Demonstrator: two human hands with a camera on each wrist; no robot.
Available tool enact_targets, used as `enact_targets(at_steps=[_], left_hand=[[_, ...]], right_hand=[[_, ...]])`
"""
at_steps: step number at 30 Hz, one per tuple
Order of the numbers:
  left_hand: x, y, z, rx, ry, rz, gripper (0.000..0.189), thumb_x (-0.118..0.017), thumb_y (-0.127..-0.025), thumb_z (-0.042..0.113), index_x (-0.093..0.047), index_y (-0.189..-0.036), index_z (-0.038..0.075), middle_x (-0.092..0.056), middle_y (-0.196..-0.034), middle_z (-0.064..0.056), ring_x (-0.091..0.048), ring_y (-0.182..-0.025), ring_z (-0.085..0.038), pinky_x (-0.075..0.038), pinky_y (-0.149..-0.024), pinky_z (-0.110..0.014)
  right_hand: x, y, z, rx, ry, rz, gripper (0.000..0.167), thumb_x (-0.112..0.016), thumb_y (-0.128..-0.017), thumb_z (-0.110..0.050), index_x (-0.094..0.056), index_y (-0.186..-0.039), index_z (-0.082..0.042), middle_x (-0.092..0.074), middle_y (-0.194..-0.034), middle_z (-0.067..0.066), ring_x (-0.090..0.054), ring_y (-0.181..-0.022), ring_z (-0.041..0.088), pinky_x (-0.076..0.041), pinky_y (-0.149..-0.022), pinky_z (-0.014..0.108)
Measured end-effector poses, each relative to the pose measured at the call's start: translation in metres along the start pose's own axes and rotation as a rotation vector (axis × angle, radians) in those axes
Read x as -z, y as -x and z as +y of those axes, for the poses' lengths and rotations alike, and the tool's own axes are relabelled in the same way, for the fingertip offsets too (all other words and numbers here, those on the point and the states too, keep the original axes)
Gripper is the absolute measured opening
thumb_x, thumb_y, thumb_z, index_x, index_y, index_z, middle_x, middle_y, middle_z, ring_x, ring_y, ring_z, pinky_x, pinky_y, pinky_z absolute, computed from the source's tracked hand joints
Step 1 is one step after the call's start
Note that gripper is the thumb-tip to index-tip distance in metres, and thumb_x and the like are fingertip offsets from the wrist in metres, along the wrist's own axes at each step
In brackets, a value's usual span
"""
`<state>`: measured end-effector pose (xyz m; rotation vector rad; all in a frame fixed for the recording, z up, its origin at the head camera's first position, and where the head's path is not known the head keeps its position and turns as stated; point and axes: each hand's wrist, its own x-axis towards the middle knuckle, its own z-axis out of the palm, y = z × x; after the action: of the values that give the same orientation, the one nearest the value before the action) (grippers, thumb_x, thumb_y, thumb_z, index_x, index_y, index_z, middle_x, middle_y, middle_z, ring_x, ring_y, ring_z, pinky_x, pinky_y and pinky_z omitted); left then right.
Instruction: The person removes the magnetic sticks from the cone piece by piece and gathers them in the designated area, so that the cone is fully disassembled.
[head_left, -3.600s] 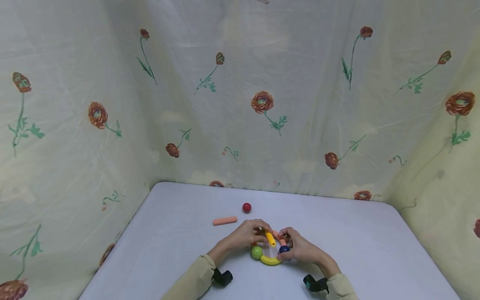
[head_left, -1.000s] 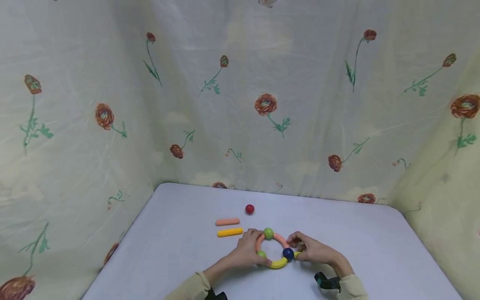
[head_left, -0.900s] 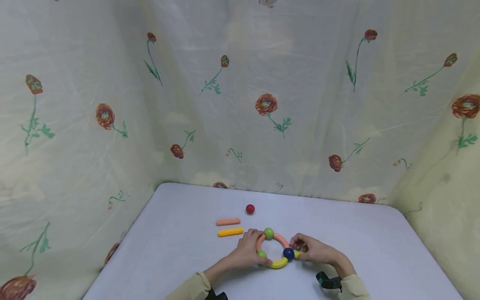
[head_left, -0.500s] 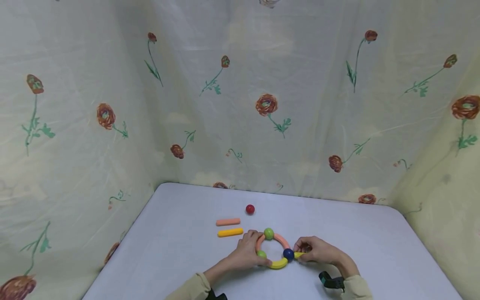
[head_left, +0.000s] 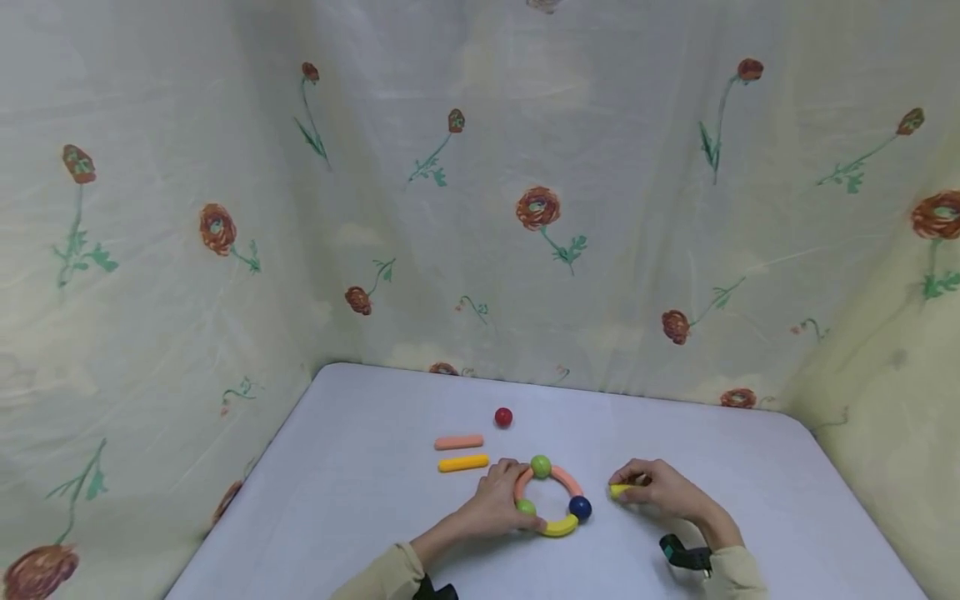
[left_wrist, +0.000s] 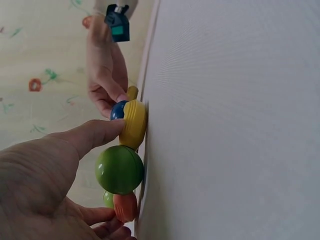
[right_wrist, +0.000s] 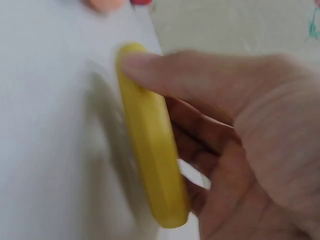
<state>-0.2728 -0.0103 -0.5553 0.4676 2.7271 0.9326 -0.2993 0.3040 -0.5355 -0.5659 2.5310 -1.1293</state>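
Right of the glossy multicoloured ring on the white table, the right hand pinched a yellow faceted rod, clear of the glossy dark-blue ball.
Left hand held the ring: thumb on the yellow curved piece, fingers at the salmon curved piece. My read: doing this well called for a light, steady left hold so the ring kept its shape, plus a right pinch firm enough to stop the rod twisting. Head view showed the gap between rod and ball; left wrist view lined them up, hiding it. Right wrist view alone gave the rod's length, thumb near one end, other fingers partly hidden behind.
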Motion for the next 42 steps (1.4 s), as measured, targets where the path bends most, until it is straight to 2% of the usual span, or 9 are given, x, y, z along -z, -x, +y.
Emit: enact_targets(at_steps=[9, 15, 18, 21, 25, 28, 32, 36, 42], left_hand=[[-0.001, -0.001, -0.001, 0.004, 0.015, 0.006, 0.093, -0.082, -0.065, 0.057, -0.046, -0.140, 0.015, -0.045, -0.134, -0.005, -0.044, -0.117, -0.022, -0.040, -0.101, -0.045], [-0.001, 0.000, -0.001, -0.007, 0.014, -0.001, 0.091, -0.081, -0.067, 0.056, -0.046, -0.139, 0.014, -0.045, -0.133, -0.005, -0.044, -0.116, -0.022, -0.039, -0.100, -0.045], [0.000, 0.000, 0.001, 0.000, 0.010, -0.006, 0.091, -0.081, -0.067, 0.056, -0.046, -0.139, 0.014, -0.045, -0.133, -0.005, -0.045, -0.115, -0.022, -0.040, -0.099, -0.044], [0.004, 0.000, 0.000, 0.009, 0.017, -0.027, 0.092, -0.079, -0.068, 0.059, -0.045, -0.140, 0.014, -0.044, -0.136, -0.006, -0.044, -0.117, -0.022, -0.041, -0.102, -0.045], [0.013, -0.006, -0.002, -0.002, 0.127, -0.048, 0.079, -0.068, -0.082, 0.057, -0.042, -0.143, 0.016, -0.044, -0.142, -0.006, -0.046, -0.125, -0.023, -0.041, -0.105, -0.048], [0.023, -0.020, -0.007, -0.073, 0.264, -0.103, 0.060, -0.058, -0.094, 0.046, -0.042, -0.145, 0.019, -0.045, -0.147, -0.003, -0.045, -0.133, -0.025, -0.039, -0.107, -0.049], [0.036, -0.042, -0.012, -0.223, 0.388, -0.296, 0.051, -0.049, -0.098, 0.017, -0.040, -0.148, 0.019, -0.040, -0.152, 0.002, -0.036, -0.141, -0.027, -0.032, -0.113, -0.050], [0.041, -0.054, -0.015, -0.333, 0.344, -0.421, 0.068, -0.045, -0.084, -0.008, -0.041, -0.147, 0.019, -0.039, -0.152, 0.006, -0.030, -0.144, -0.019, -0.029, -0.115, -0.042], [0.040, -0.062, -0.015, -0.418, 0.213, -0.468, 0.074, -0.046, -0.078, -0.016, -0.048, -0.142, 0.019, -0.040, -0.151, 0.005, -0.031, -0.143, -0.014, -0.029, -0.116, -0.038]], right_hand=[[0.034, -0.003, 0.031, -0.009, 0.078, 0.242, 0.022, -0.069, -0.089, -0.020, -0.069, -0.107, -0.006, -0.067, -0.105, 0.008, -0.057, -0.090, 0.011, -0.049, -0.073, 0.023], [0.033, -0.006, 0.046, -0.125, 0.063, 0.260, 0.024, -0.069, -0.089, -0.017, -0.068, -0.109, -0.004, -0.067, -0.110, 0.010, -0.056, -0.091, 0.014, -0.048, -0.071, 0.023], [0.030, -0.007, 0.044, -0.139, 0.077, 0.277, 0.034, -0.071, -0.088, -0.020, -0.064, -0.115, -0.001, -0.066, -0.114, 0.013, -0.058, -0.099, 0.022, -0.050, -0.080, 0.032], [0.025, -0.007, 0.036, -0.135, 0.116, 0.307, 0.050, -0.072, -0.086, -0.028, -0.057, -0.126, -0.001, -0.061, -0.123, 0.017, -0.055, -0.111, 0.032, -0.047, -0.091, 0.048], [0.009, -0.006, 0.016, -0.132, 0.129, 0.338, 0.063, -0.072, -0.086, -0.037, -0.050, -0.134, -0.003, -0.055, -0.131, 0.019, -0.048, -0.121, 0.038, -0.039, -0.099, 0.058], [-0.011, -0.004, -0.005, -0.128, 0.088, 0.311, 0.068, -0.072, -0.085, -0.040, -0.047, -0.138, -0.005, -0.053, -0.135, 0.016, -0.049, -0.124, 0.036, -0.041, -0.101, 0.055], [-0.041, 0.003, -0.030, -0.107, 0.032, 0.212, 0.082, -0.077, -0.080, -0.043, -0.041, -0.143, -0.004, -0.048, -0.142, 0.018, -0.047, -0.129, 0.037, -0.041, -0.104, 0.052], [-0.068, 0.007, -0.043, -0.075, 0.038, 0.153, 0.089, -0.080, -0.075, -0.044, -0.041, -0.142, 0.000, -0.048, -0.141, 0.021, -0.043, -0.132, 0.040, -0.036, -0.107, 0.055], [-0.085, 0.008, -0.045, -0.099, 0.074, 0.210, 0.079, -0.078, -0.074, -0.049, -0.051, -0.136, -0.008, -0.054, -0.134, 0.009, -0.048, -0.128, 0.033, -0.036, -0.106, 0.055]])
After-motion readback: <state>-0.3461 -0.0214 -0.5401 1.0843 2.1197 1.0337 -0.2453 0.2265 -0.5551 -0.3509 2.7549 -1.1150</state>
